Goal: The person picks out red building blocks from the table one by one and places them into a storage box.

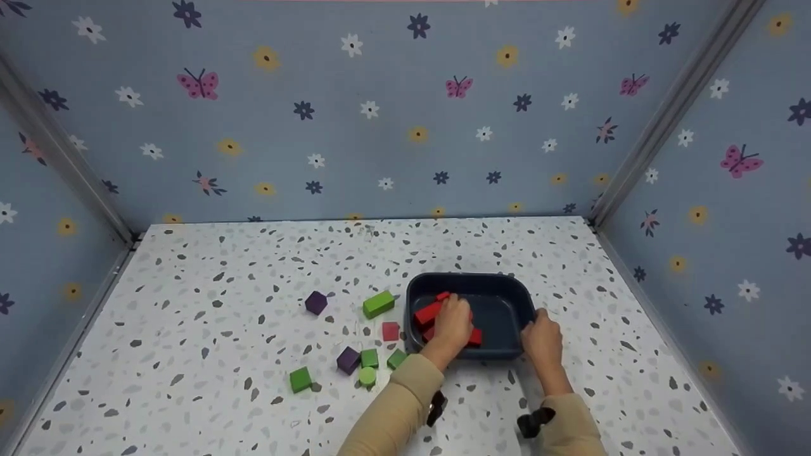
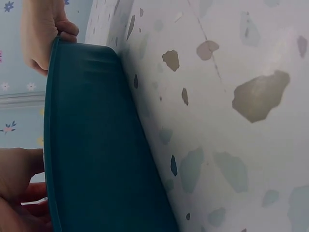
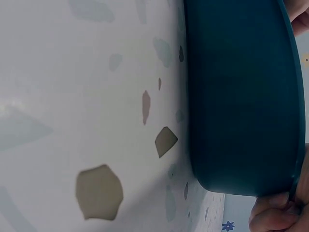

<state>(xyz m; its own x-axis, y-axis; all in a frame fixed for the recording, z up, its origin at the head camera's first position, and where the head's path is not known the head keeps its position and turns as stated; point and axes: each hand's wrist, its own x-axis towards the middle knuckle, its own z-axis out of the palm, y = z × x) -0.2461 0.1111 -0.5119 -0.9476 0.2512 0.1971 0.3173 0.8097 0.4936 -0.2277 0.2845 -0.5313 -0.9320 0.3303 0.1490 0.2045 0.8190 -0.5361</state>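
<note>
A dark blue rectangular tub (image 1: 504, 320) stands on the table with several red blocks (image 1: 427, 313) in its left half. My left hand (image 1: 453, 324) reaches over the near rim, down among those blocks, fingers bent. In the left wrist view the tub's wall hides the left fingertips, so I cannot tell whether they hold a block. My right hand (image 1: 543, 341) grips the tub's right rim, fingers curled over the edge, as the right wrist view also shows. Left of the tub lies a red block (image 1: 391, 331).
Green blocks (image 1: 379, 304) and a light green cylinder (image 1: 367, 377) lie left of the tub. Among them are two dark purple blocks (image 1: 316, 303). The speckled table (image 1: 209, 304) meets flowered blue panels (image 1: 380, 145) at the back and sides.
</note>
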